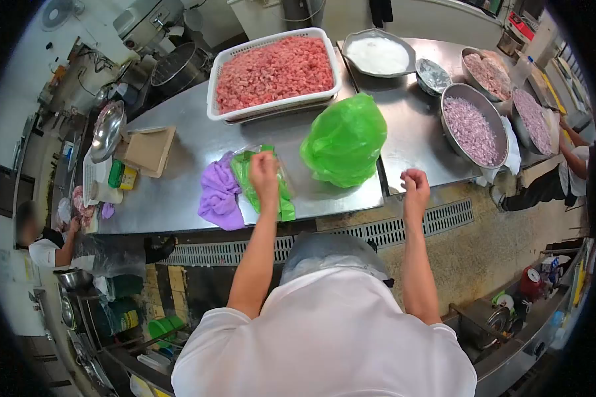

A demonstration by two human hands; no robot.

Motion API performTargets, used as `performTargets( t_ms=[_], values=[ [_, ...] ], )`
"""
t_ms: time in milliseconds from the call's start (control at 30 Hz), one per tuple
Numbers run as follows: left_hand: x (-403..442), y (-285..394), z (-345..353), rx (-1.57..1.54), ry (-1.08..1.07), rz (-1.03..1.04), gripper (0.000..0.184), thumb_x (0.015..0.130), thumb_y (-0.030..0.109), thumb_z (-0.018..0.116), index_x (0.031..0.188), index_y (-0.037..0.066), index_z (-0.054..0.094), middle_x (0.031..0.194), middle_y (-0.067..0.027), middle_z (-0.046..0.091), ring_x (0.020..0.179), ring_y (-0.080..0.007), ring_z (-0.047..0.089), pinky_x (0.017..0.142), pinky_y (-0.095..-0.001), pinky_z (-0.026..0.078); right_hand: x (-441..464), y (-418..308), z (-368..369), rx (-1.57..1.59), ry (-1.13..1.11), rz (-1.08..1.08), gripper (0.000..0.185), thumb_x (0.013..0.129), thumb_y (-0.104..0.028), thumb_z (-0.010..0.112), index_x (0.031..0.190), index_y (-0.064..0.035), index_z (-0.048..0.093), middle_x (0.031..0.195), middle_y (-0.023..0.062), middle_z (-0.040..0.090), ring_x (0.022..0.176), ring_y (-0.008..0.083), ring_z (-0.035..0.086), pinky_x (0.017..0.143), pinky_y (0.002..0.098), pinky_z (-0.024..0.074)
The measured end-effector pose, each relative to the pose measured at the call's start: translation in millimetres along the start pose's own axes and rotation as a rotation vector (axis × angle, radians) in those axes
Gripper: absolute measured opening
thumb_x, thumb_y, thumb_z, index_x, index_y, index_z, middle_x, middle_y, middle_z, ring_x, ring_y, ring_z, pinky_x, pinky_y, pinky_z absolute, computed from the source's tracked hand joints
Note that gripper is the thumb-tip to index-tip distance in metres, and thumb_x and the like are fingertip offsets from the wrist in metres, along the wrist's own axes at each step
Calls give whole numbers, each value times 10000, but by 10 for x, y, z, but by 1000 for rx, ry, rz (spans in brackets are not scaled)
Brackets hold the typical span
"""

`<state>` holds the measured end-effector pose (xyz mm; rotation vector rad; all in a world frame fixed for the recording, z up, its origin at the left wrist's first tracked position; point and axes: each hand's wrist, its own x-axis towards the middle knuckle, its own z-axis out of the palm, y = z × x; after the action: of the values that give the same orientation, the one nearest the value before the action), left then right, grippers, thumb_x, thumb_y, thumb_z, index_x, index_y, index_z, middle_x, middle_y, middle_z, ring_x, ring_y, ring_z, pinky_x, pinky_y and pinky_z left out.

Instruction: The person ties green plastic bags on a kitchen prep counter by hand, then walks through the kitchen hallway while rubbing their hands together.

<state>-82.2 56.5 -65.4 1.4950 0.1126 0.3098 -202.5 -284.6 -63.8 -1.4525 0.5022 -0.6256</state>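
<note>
My left hand (265, 175) is closed over a stack of flat green plastic bags (286, 206), which lies partly in clear wrapping. Whether its fingers grip anything is hidden. A crumpled purple cloth (220, 190) lies against the left side of the stack. My right hand (415, 184) hovers at the table's front edge, fingers curled in, and no object shows in it. Between my hands, a little farther back, stands a puffed-up green plastic bag (346, 140); neither hand touches it. Its contents cannot be made out.
A white basket (213, 99) of diced meat stands on the steel table (172, 205). Farther right are a tray of white powder (377, 55) and bowls of chopped pink-purple pieces (473, 129). Co-workers stand left (49, 248) and right (571, 165). A floor drain (410, 221) runs below.
</note>
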Motion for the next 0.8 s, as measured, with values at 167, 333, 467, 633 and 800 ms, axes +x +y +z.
performTargets(
  t_ms=[167,333,467,633,800],
  values=[
    [-187,-16,-913,952,-254,-1,291,842,221,733,1038,31,634,887,-93,647,700,-193,618,646,-354,491,-753,341,141,-274,-607,175,151,915,-108,618,1017,-1,646,809,79,671,755,163,634,699,301,498],
    [-573,-130,-832,1080,-280,225,318,775,209,778,1012,40,650,908,-165,630,850,-379,632,738,-463,490,-1175,252,1014,-324,-1063,-19,207,895,-138,634,1064,-21,656,841,161,686,770,273,664,727,378,517],
    [-543,-333,-917,1038,-231,234,303,818,212,716,1053,43,627,953,-181,636,892,-412,628,773,-495,483,-1198,227,1512,-380,-1180,-148,204,873,-121,615,1051,-24,643,858,187,682,808,361,665,729,441,517],
    [-304,-446,-967,1047,-248,-42,341,826,266,696,1075,51,605,997,-198,652,933,-418,636,786,-502,483,-1323,430,1918,-483,-1086,-312,294,849,-62,569,1139,-34,613,875,218,661,806,426,639,712,509,503],
    [-304,-325,-779,1209,-224,111,337,809,272,699,1039,42,614,1003,-200,675,849,-437,647,726,-511,496,-1361,552,2110,-681,-1042,-305,240,847,-92,553,1074,-46,618,852,240,668,840,442,652,720,552,509]
  ],
)
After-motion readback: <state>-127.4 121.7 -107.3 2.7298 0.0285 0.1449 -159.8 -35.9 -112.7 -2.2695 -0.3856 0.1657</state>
